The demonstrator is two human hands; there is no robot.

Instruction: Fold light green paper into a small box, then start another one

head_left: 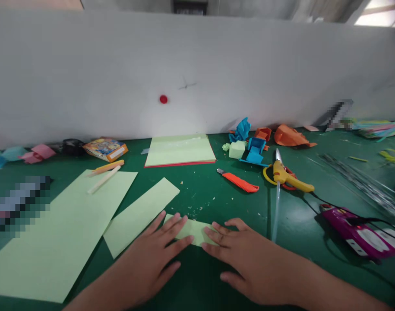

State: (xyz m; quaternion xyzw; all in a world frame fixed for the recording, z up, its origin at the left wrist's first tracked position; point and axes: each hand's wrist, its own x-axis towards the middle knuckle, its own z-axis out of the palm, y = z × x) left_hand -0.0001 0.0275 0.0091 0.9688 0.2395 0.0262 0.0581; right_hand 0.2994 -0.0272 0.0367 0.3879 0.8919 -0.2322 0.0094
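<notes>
Nearest the camera, both hands lie flat, palms down, on the green table [200, 190]. The left hand [155, 255] and right hand [245, 259] have their fingers spread and extended, gripping nothing; the fingertips of each press on a small folded piece of pale green paper [192, 229], which lies between them at the near centre of the table, partly covered on both sides. Just left of that piece, touching the left hand's edge, lies a pale green strip [139, 216], and further left a large pale green sheet [61, 233] with two sticks [105, 172] resting on its far corner. Far centre, against the white partition [197, 65], sits a stack of green sheets over a red one [180, 150]. To the right of centre lie an orange utility knife [239, 181], a yellow glue gun [286, 175] and a magenta device [359, 233] with a black cable. Far right of the stack stand folded paper forms in blue, green and orange [252, 144]. A small printed box [105, 148] lies far left; its contents cannot be seen.
</notes>
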